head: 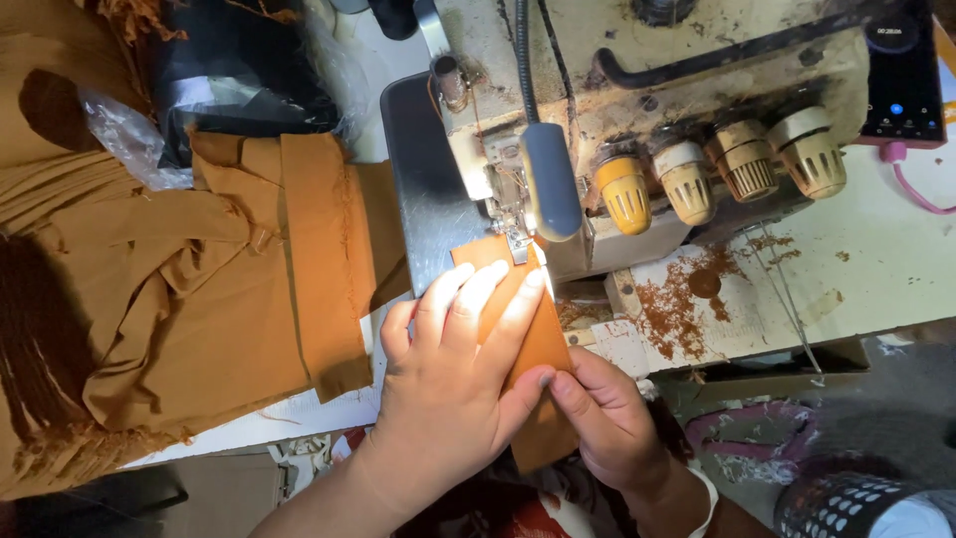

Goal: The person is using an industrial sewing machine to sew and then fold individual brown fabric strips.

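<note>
At the sewing machine's presser foot, the left hand lies flat, fingers spread, pressing an orange-brown fabric strip; the right hand pinches the strip's right edge between thumb and fingers. The strip is narrow and smooth, its top end under the foot; its lower end hangs off the table.

— What lies to the left of the machine?

— A heap of ochre-brown fabric, folded and crumpled, with one flat folded band on top of it. Its lower edge is frayed. Above it sits a dark bag and some crinkled clear plastic.

— And along the machine's front?

— Four ribbed tension knobs in a row, yellowish and cream, and a grey-blue lamp head on a dark flexible neck.

— Anything at the right?

— A phone with a lit screen stands at the top corner, a pink cable running from it. The white table there is flecked with rust-coloured lint. A perforated dark cup shows at the bottom corner.
</note>
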